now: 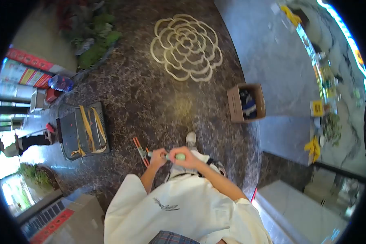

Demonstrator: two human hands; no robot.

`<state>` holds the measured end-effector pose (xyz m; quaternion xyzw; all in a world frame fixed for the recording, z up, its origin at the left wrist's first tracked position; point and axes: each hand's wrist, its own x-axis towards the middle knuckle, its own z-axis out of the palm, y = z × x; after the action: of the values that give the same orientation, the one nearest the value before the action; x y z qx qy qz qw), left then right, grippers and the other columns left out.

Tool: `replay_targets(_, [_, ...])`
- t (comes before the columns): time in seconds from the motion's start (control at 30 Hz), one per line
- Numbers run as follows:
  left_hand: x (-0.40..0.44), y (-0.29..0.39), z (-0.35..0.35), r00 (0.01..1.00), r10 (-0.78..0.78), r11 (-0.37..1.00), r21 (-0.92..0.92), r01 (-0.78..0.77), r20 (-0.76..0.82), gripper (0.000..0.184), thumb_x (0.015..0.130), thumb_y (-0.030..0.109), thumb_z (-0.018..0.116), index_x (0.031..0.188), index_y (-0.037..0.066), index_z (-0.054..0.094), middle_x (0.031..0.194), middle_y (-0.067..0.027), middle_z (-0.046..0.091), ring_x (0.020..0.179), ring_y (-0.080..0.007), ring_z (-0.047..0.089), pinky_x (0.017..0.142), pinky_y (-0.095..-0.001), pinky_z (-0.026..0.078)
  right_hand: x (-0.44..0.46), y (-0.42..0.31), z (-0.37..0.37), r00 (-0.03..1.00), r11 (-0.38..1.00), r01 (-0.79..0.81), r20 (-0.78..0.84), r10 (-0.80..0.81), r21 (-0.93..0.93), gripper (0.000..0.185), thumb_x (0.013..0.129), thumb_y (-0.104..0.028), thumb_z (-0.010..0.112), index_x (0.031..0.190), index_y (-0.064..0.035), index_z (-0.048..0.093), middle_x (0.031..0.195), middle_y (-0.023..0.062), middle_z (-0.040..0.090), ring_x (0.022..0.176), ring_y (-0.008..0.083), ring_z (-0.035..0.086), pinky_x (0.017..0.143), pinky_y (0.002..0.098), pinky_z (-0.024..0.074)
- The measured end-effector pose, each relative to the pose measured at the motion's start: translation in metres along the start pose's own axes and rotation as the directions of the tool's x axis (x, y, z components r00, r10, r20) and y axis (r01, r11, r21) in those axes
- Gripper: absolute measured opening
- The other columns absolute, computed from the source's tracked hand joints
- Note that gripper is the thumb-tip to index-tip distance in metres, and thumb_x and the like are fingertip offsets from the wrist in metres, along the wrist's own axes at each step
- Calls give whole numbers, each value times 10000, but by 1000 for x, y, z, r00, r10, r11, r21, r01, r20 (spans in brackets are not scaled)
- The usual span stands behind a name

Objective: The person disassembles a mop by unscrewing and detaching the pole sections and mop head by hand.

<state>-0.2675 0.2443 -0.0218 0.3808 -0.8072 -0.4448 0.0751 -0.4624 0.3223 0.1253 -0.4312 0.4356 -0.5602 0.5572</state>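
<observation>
Both of my hands grip the pale green handle of a long-handled floor tool, apparently a mop [140,149]. Its head has orange-red bars with a grey piece between them, close to the dark marbled floor at my left. My left hand [157,157] is closed around the shaft nearer the head. Closed near the green grip end is my right hand [184,157], in front of my body. Finer details of the head are too small to tell.
A flatbed trolley [78,132] with yellow straps stands at left. An open cardboard box [248,103] sits at right beside a grey counter [286,85]. Ahead, a pale flower pattern [187,48] marks the floor. Another person [26,141] is at far left, near a planter [34,175].
</observation>
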Motion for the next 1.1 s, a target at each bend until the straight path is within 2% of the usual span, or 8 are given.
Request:
replay_targets(0.17, [-45, -25, 40, 941, -259, 916, -365, 168, -217, 128, 680, 56, 581, 640, 22, 465, 587, -150, 541, 558, -296, 568, 525, -347, 420, 29, -6, 8, 892, 993, -93, 437, 118, -78, 88, 746, -78, 599, 727, -18, 537, 679, 39, 551, 641, 138, 513, 637, 285, 432])
replay_targets(0.27, [-59, 11, 41, 864, -353, 910, -346, 228, -359, 160, 693, 48, 575, 625, 25, 432, 573, -131, 527, 546, -272, 556, 515, -341, 411, 34, 15, 9, 777, 991, -110, 615, 134, -78, 109, 746, -85, 615, 714, -18, 534, 658, 33, 547, 629, 134, 513, 619, 285, 429])
replay_targets(0.53, [3, 28, 78, 667, -565, 823, -392, 412, -485, 88, 658, 30, 572, 724, 85, 588, 776, -131, 609, 809, -338, 593, 687, -408, 460, 62, 26, -51, 823, 958, -287, 508, 253, -12, 179, 794, -87, 577, 673, -4, 474, 674, 50, 515, 621, 113, 466, 574, 255, 372])
replay_targets(0.6, [26, 47, 88, 479, -537, 754, -142, 641, -695, 149, 660, 44, 594, 792, 113, 606, 878, -104, 604, 922, -324, 554, 804, -420, 429, 75, 24, -70, 809, 963, -268, 539, 234, -16, 174, 792, -69, 562, 664, -4, 461, 664, 51, 505, 611, 112, 459, 567, 257, 364])
replay_targets(0.73, [65, 82, 124, 250, -483, 716, -214, 664, -839, 181, 692, 45, 592, 853, 126, 614, 932, -88, 592, 977, -316, 520, 861, -431, 394, 70, 14, -114, 804, 984, -178, 574, 153, -14, 151, 778, -23, 520, 649, -10, 442, 641, 49, 489, 590, 117, 452, 568, 261, 364])
replay_targets(0.87, [107, 107, 156, 220, -562, 738, -364, 568, -797, 171, 747, -16, 530, 852, 85, 619, 888, -102, 617, 932, -317, 555, 846, -423, 419, 71, -5, -161, 807, 991, -124, 576, 129, -48, 132, 763, -64, 522, 654, -12, 469, 635, 49, 499, 574, 110, 458, 540, 255, 365])
replay_targets(0.93, [127, 117, 164, 258, -590, 801, -515, 304, -765, 151, 743, -26, 525, 829, 57, 617, 808, -106, 642, 850, -321, 590, 798, -418, 451, 80, -13, -180, 797, 988, -154, 589, 136, -20, 145, 775, -86, 520, 654, -22, 474, 641, 43, 498, 577, 104, 450, 531, 242, 356])
replay_targets(1.1, [159, 153, 158, 236, -580, 810, -524, 263, -779, 182, 734, -64, 470, 805, 32, 607, 753, -107, 649, 759, -283, 631, 697, -376, 488, 100, -28, -208, 747, 989, -144, 659, 84, 37, 170, 796, -63, 508, 643, -24, 446, 630, 43, 468, 588, 103, 418, 556, 247, 339])
